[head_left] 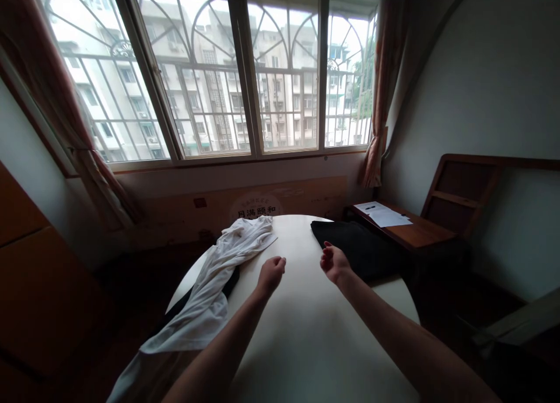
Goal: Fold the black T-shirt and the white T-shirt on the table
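My left hand (270,275) is held over the white round table (301,339), its fingers curled into a loose fist with nothing visible in it. To its left, a crumpled white garment (214,274), perhaps a shirt, lies across the table and hangs over the near left edge. Dark cloth (231,282) shows from under it. Across from the left hand is my right hand (335,264), turned partly palm up, with fingers loosely bent, a little apart and holding nothing. Just behind and right of it lies a folded black cloth (363,248); whether they touch I cannot tell.
A wooden chair or bench (424,234) with white papers (387,215) and a pen stands beyond the table at right. A cardboard-coloured panel with printed characters (257,210) leans below the barred window (280,111). An orange-brown cabinet (39,298) is at left.
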A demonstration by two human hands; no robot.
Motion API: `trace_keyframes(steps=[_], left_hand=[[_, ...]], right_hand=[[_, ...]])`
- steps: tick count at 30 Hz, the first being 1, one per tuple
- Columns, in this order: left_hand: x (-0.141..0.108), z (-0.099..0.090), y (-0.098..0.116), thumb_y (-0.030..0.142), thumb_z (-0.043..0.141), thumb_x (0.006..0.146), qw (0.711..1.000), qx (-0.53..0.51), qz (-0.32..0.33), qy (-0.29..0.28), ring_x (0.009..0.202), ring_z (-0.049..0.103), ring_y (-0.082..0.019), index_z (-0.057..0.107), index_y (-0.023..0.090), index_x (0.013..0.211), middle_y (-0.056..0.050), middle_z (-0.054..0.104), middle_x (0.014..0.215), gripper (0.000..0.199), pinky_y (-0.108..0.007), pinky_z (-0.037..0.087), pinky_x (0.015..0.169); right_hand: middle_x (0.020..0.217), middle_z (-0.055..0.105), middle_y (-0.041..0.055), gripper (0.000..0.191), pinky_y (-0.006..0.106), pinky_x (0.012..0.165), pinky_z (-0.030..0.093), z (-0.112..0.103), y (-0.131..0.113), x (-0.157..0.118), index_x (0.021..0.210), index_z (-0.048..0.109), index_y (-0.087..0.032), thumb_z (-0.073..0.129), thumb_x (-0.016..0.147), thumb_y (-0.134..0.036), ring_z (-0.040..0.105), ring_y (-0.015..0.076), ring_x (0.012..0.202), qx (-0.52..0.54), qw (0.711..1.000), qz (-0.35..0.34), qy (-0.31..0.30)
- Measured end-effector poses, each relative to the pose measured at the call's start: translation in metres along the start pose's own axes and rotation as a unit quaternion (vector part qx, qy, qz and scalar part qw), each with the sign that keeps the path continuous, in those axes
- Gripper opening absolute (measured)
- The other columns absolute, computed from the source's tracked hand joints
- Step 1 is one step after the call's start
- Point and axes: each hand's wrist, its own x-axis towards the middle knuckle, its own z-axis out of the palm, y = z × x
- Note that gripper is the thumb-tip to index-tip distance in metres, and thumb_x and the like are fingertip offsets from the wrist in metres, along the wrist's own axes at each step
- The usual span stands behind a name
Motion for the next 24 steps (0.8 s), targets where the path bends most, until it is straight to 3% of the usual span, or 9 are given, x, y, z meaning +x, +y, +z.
trace_keyframes(steps=[4,9,15,19,24], left_hand=[[-0.010,0.014,-0.024,0.040,0.032,0.088,0.998,-0.045,-0.038,0.032,0.054,0.046,-0.014,0.040,0.023,0.057,0.002,0.047,0.053,0.037,-0.026,0.031,0.056],[-0.025,0.041,-0.023,0.046,0.042,0.084,0.998,-0.065,0.009,0.007,0.057,0.042,-0.013,0.035,0.022,0.056,0.003,0.043,0.055,0.037,-0.026,0.027,0.058],[-0.021,0.038,-0.026,0.046,0.041,0.084,0.995,-0.085,0.032,-0.050,0.058,0.040,-0.014,0.035,0.022,0.057,0.003,0.041,0.057,0.036,-0.027,0.027,0.059],[-0.022,0.036,-0.030,0.044,0.044,0.082,0.991,-0.091,0.053,-0.081,0.058,0.035,-0.013,0.033,0.022,0.057,0.004,0.036,0.056,0.035,-0.027,0.025,0.057],[-0.021,0.037,-0.031,0.046,0.041,0.080,0.993,-0.078,0.052,-0.075,0.058,0.033,-0.013,0.031,0.023,0.057,0.004,0.033,0.057,0.034,-0.028,0.025,0.058]], right_hand=[[0.052,0.045,-0.0097,0.022,0.019,0.044,0.035,0.019,0.030,-0.017,0.092,0.053,-0.022,0.061,0.073,-0.029,0.044,0.0080,0.041,0.010,0.999,0.038,0.000],[0.053,0.049,-0.0088,0.033,0.020,0.041,0.031,0.017,0.041,-0.026,0.097,0.060,-0.019,0.066,0.068,-0.033,0.042,0.0083,0.043,-0.027,0.998,-0.007,-0.059],[0.053,0.049,-0.0072,0.027,0.021,0.041,0.027,0.012,0.053,-0.023,0.093,0.064,-0.017,0.058,0.075,-0.037,0.042,0.0088,0.044,-0.182,0.971,-0.095,-0.123],[0.053,0.049,-0.0066,0.025,0.022,0.043,0.031,0.013,0.058,-0.021,0.091,0.065,-0.018,0.056,0.075,-0.036,0.044,0.0100,0.045,-0.205,0.963,-0.114,-0.132],[0.052,0.048,-0.0069,0.024,0.022,0.042,0.027,0.011,0.057,-0.020,0.089,0.064,-0.019,0.056,0.077,-0.038,0.041,0.0095,0.042,-0.208,0.963,-0.121,-0.117]])
